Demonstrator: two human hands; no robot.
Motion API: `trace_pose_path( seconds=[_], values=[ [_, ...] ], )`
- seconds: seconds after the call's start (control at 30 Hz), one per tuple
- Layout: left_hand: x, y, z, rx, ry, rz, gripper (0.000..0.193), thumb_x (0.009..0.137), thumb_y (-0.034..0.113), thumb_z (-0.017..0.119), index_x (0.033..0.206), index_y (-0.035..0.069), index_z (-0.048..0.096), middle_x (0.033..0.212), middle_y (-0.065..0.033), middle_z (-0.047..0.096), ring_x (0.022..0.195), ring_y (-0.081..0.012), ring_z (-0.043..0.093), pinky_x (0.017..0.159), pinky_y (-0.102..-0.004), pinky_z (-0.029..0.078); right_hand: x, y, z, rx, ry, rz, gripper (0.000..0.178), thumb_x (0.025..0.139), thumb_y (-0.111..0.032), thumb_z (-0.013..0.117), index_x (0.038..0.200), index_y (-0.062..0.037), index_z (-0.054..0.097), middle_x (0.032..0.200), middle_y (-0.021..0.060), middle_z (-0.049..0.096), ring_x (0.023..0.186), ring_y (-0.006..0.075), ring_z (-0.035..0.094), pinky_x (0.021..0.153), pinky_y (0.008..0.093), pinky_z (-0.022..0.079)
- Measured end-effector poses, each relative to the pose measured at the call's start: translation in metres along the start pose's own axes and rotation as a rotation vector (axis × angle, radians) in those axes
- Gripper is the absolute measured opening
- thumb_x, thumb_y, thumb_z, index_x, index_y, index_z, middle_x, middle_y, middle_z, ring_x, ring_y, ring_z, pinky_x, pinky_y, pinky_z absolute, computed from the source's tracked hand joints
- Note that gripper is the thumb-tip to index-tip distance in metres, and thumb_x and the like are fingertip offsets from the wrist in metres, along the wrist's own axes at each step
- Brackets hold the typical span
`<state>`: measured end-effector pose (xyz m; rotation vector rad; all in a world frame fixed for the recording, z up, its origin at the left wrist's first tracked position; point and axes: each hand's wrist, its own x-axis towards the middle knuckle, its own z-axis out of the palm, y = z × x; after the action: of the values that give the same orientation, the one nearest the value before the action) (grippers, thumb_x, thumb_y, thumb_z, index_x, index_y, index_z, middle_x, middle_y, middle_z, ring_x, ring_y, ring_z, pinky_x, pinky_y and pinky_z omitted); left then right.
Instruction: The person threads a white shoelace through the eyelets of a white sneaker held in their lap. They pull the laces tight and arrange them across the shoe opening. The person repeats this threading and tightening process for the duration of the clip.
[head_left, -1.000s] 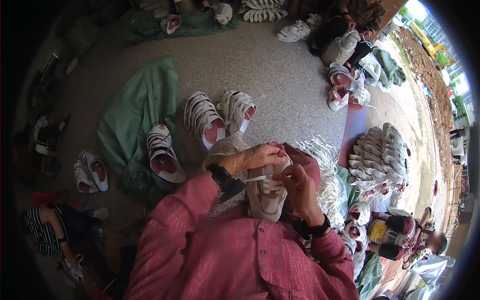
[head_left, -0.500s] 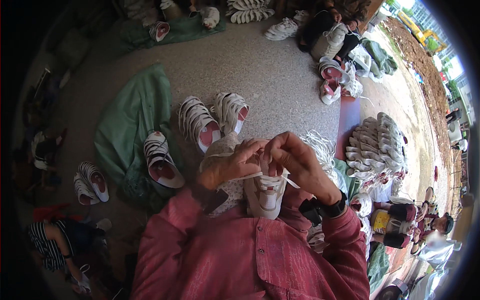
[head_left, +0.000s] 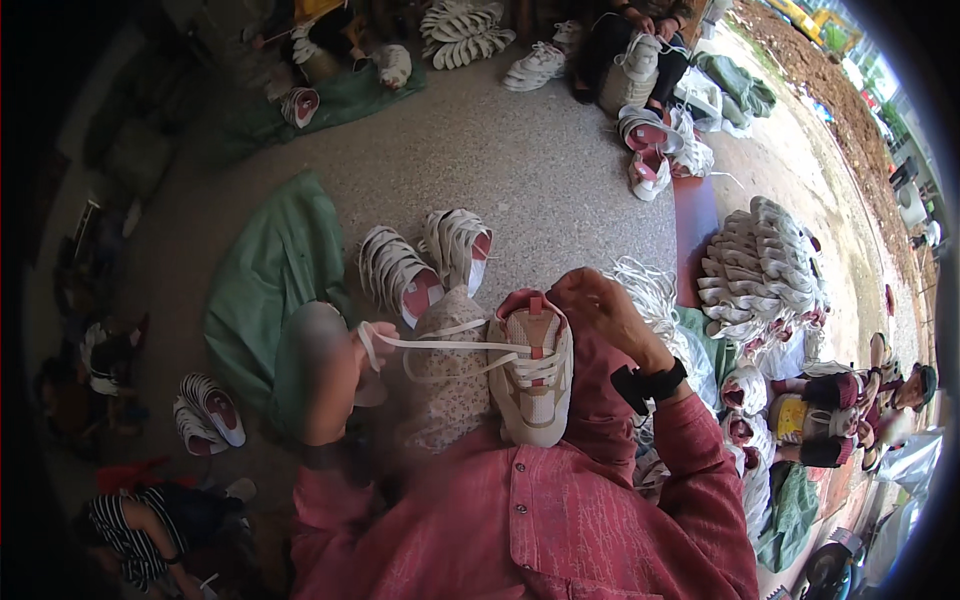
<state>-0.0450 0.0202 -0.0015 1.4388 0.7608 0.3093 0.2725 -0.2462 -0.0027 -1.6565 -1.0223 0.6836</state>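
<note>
The left fingers [head_left: 380,331] clamped the lace [head_left: 440,344], presumably to hold it straight off the shoe [head_left: 530,405] at their right; the right fingers [head_left: 592,290] curled nearby, grip unclear.

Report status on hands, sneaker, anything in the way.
Left hand gripping white shoelace. Right hand curled near sneaker's collar, hold unclear. Beige-white sneaker toe toward wearer. Shoelace crosses floral cloth.

Beige shoe [head_left: 532,395] between both hands [head_left: 612,315]
</note>
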Motion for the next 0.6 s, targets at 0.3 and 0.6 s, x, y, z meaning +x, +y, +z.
trace_pose_path(
  seconds=[0.3, 0.6],
  values=[
    [-0.004, -0.008, 0.096, 0.606, -0.217, 0.5, 0.019, 0.095, 0.02, 0.066, 0.098, 0.0, 0.066, 0.092, -0.0098, 0.068, 0.086, -0.0236, 0.064, 0.077, -0.0374, 0.05, -0.021, 0.02, 0.022, -0.26, -0.134, -0.059, 0.047, 0.091, -0.034, 0.07, 0.125, -0.0033, 0.06, 0.11, 0.0123, 0.057, 0.113, 0.0251, 0.052, 0.104, 0.0402, 0.037],
    [-0.033, 0.057, 0.095, -0.075, -0.578, -0.123, 0.047, 0.105, 0.044, 0.052, 0.077, 0.006, 0.055, 0.058, 0.0015, 0.047, 0.049, -0.0113, 0.044, 0.054, -0.0259, 0.041, -0.017, 0.028, 0.041, -0.247, -0.052, 0.022, 0.039, 0.086, -0.033, 0.077, 0.111, -0.0056, 0.067, 0.091, 0.0025, 0.06, 0.092, 0.0156, 0.056, 0.093, 0.0349, 0.04]
  ],
)
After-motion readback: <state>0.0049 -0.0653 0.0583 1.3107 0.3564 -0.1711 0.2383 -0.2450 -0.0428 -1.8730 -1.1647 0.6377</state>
